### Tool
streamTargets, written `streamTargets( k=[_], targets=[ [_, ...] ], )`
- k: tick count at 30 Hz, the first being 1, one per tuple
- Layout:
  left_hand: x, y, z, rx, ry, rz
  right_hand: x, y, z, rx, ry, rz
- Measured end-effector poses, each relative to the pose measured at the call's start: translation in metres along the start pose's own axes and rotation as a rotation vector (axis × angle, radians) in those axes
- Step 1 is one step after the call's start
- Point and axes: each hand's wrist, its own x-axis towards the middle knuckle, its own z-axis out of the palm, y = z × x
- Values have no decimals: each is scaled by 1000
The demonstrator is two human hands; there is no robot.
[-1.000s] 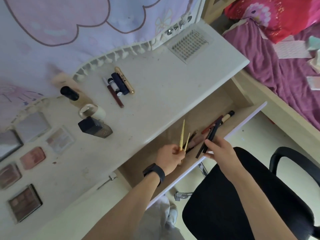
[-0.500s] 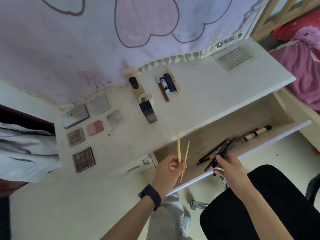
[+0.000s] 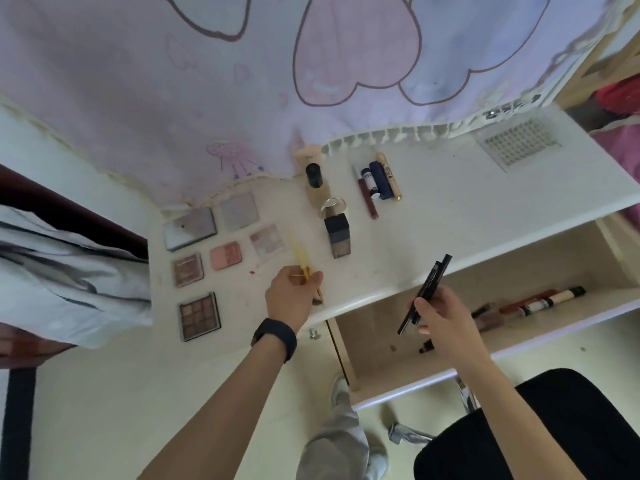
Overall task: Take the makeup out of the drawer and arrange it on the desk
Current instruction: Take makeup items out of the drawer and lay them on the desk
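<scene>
Left hand [image 3: 291, 299] moved over desk [image 3: 450, 220], pinching yellow sticks [image 3: 298, 252]; your right hand [image 3: 440, 317] grips black pencils [image 3: 433, 278]. Loose bundle may slip, roll off.

Left forearm ran in from 7 o'clock toward 1 o'clock, a dark band [image 3: 275, 337] on the wrist. Left hand [image 3: 292, 299] back-up, fingers curled, pinching thin yellow sticks [image 3: 298, 252] that pointed to 11 o'clock. Right forearm ran from 5 toward 11 o'clock. Right hand [image 3: 441, 313] gripped black pencils [image 3: 433, 278], tips toward 1 o'clock. Hands well apart.
</scene>
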Motion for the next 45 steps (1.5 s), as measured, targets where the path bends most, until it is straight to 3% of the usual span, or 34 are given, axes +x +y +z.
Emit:
streamTargets(
  k=[6, 11, 17, 24, 36, 45],
  targets=[
    [13, 1, 10, 79, 48, 21, 11, -18, 2, -23, -1, -17],
    [21, 1, 8, 361, 95, 55, 16, -20, 9, -66, -9, -5],
    [33, -5, 19, 599, 184, 312, 26, -24, 16, -98, 11, -17],
    [38, -34, 21, 679, 275, 570, 60, -54, 18, -263, 45, -110],
    [35, -24, 22, 757, 206, 506, 152, -134, 84, -806, 77, -383],
    [34, -21, 21, 803, 204, 502, 154, -129, 91, -1120, 109, -520]
  ],
)
